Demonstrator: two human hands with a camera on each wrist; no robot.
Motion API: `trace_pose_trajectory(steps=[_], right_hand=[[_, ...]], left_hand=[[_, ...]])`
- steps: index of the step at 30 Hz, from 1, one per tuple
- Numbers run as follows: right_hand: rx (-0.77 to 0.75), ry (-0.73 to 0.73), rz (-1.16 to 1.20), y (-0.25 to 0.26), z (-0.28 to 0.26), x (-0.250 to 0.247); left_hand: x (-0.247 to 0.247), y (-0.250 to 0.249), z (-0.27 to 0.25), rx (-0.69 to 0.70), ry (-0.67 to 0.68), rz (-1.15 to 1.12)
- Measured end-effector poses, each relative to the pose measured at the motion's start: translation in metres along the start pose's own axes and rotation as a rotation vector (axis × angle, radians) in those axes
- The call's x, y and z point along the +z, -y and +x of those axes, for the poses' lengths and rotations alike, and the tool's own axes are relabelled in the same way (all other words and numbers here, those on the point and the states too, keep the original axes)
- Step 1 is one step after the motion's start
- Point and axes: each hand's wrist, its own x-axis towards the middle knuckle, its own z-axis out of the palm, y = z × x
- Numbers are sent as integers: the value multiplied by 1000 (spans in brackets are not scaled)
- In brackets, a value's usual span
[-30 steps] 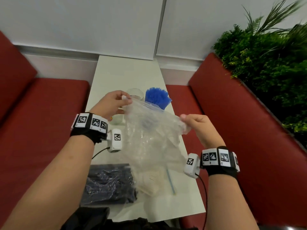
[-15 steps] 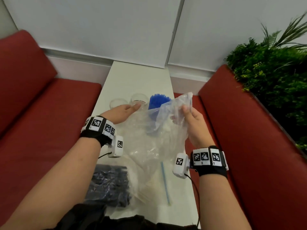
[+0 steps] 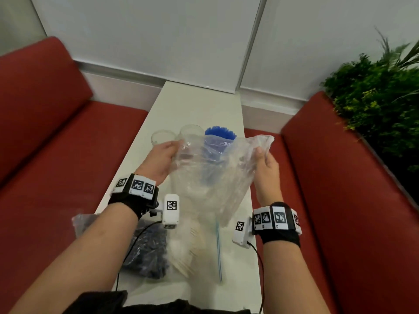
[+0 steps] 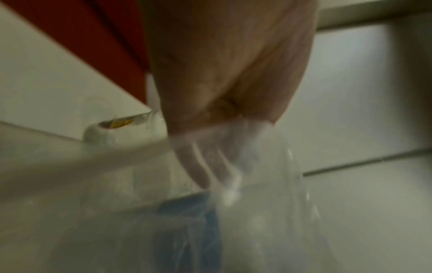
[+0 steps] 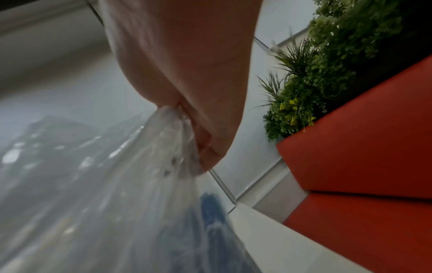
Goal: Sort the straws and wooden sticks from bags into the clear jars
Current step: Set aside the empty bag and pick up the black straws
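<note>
In the middle of the head view a thin, floppy, slippery clear bag (image 3: 208, 175) is held up over the table (image 3: 192, 105), its top edges pinched by the left hand (image 3: 162, 159) and right hand (image 3: 266, 166), and is best gripped there.

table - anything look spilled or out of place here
Mostly tidy. One oddity: a single thin blue-striped straw lies loose on the table, outside the jars and bags, below the clear bag that both hands hold up.
</note>
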Motion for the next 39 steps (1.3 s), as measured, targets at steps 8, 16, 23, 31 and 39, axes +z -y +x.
trace_pose_trajectory(steps=[8,16,23,31,39], right_hand=[[-16,-225,-133,-14,9,-37],[-12,-139,87,11,17,-66],[487,317,281,-17,4,-33],[592,290,440,-48,-10,-12],[465,188,563,-40,-5,5]], left_hand=[[-35,-12,15,461,-592,530],[-42,-17,12,161,-285,246],[-15,-34,9,213,-331,-114],[-21,-31,-7,17,-138,-97],[-18,21,-16,-382,7,330]])
